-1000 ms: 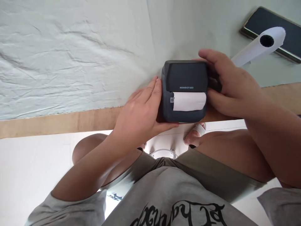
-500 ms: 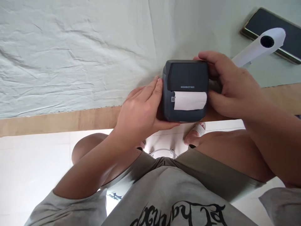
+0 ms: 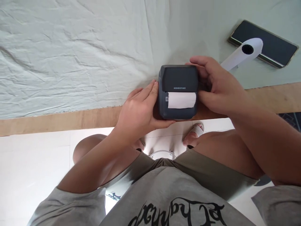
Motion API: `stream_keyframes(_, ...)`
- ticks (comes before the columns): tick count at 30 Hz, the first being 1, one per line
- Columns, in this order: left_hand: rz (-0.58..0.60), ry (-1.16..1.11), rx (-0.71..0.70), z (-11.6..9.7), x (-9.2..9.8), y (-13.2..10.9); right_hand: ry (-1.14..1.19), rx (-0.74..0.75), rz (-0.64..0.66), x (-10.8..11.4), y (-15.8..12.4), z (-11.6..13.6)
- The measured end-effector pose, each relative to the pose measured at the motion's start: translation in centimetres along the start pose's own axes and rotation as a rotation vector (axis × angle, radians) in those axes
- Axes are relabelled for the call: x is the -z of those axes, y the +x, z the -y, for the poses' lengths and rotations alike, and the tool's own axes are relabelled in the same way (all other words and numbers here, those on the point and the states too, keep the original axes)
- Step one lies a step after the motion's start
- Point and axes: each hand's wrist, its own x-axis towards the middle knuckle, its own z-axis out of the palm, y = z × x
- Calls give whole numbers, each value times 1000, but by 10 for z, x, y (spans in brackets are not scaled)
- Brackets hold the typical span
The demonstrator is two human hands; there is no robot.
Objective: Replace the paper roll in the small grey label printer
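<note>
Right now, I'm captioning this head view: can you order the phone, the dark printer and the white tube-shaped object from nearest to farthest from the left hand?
From the left hand:
1. dark printer: touching, just to its right
2. white tube-shaped object: farther right, beyond the printer
3. phone: farthest right, partly behind the tube-shaped object

A dark phone [image 3: 275,47] lies on wrinkled pale cloth [image 3: 82,56], partly hidden by a white tubular object [image 3: 235,58]. A wooden edge [image 3: 58,118] borders the cloth above pale flooring [image 3: 35,169].
</note>
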Motion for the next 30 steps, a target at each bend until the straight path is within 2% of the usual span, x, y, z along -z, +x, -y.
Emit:
stream_keyframes(6,65,-34,39,3,7,0,99,-110,-29,3,4,9)
stream_keyframes(13,38,54,-6,3,8,3,70,-132,-79,2,4,23)
stream_keyframes(18,-13,92,-39,1,5,2,156,-130,-25,5,3,22)
stream_keyframes(22,46,55,-3,4,8,0,179,-82,49,12,3,19)
stream_keyframes(25,94,-62,43,6,15,2,164,-46,77,18,3,18)
stream_keyframes(28,114,-206,98,4,22,7,105,-49,-11,22,2,20)
stream_keyframes(30,138,-202,131,2,23,10,54,-31,-103,22,2,22)
